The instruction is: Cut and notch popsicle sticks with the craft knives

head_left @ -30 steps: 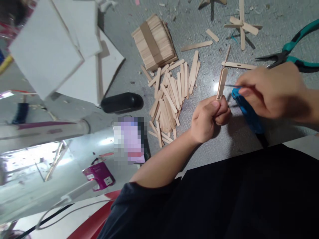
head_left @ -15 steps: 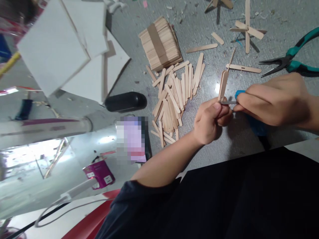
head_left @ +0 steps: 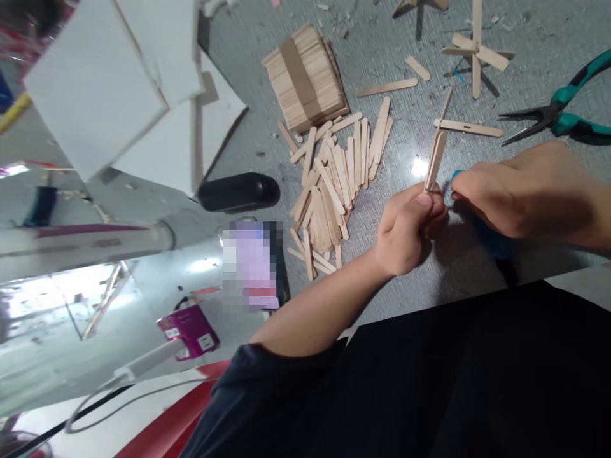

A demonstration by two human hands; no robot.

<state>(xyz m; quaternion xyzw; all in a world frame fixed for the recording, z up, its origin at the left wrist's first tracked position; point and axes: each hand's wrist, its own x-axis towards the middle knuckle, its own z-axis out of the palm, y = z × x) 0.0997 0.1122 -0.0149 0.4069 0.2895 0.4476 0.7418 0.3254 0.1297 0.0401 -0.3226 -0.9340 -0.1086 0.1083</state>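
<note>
My left hand is closed, with thumb and fingers pinching a few craft sticks held upright face to face. Just to its right, my right hand is closed around a blue cutter knife, mostly hidden by the fingers. The knife is apart from the sticks, and its blade hardly shows. A blue object with a dark end lies below the right hand; whether it is part of the knife I cannot tell. Behind the held sticks lies a craft stick with a small slot.
Loose craft sticks lie heaped left of my hands, near a banded stick bundle. Teal-handled pliers and a star-shaped stick assembly are at the right. White boards, a black case and a phone are leftward.
The knife's blade, earlier lying across the lower end of the held sticks, has come away from them. My left hand has tilted the sticks rightward.
</note>
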